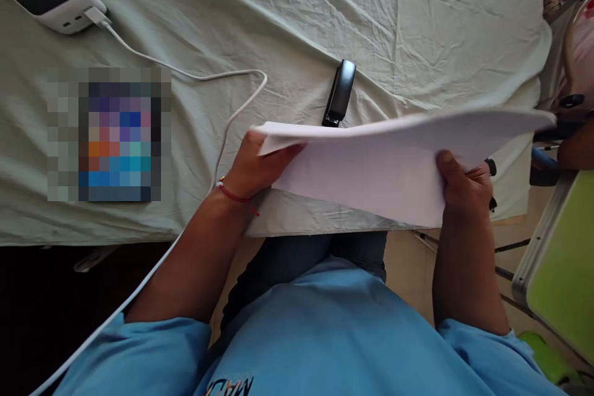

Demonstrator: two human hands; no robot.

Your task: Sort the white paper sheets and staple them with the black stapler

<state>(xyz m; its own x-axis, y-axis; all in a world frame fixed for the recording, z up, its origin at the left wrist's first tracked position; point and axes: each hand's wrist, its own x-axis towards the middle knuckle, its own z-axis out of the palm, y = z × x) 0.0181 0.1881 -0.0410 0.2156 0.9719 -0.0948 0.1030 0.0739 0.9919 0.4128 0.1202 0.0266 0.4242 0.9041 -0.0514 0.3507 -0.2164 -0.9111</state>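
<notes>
Blue shirt (343,334) is filling the near side, and past it two hands are holding white paper (371,167), seemingly several sheets, up over the near edge of the tablecloth (297,12). At the paper's left end the left hand (260,164) is pinching it, thumb on the near face; toward its right end the right hand (464,189) is gripping likewise. Handling the paper seems to be the step; the next move is probably calling for even grips, as the paper is bowing. Just beyond the paper a black stapler (341,91) is lying; left of the paper a white cable (200,78) is curving beside a blurred tablet (120,136).
</notes>
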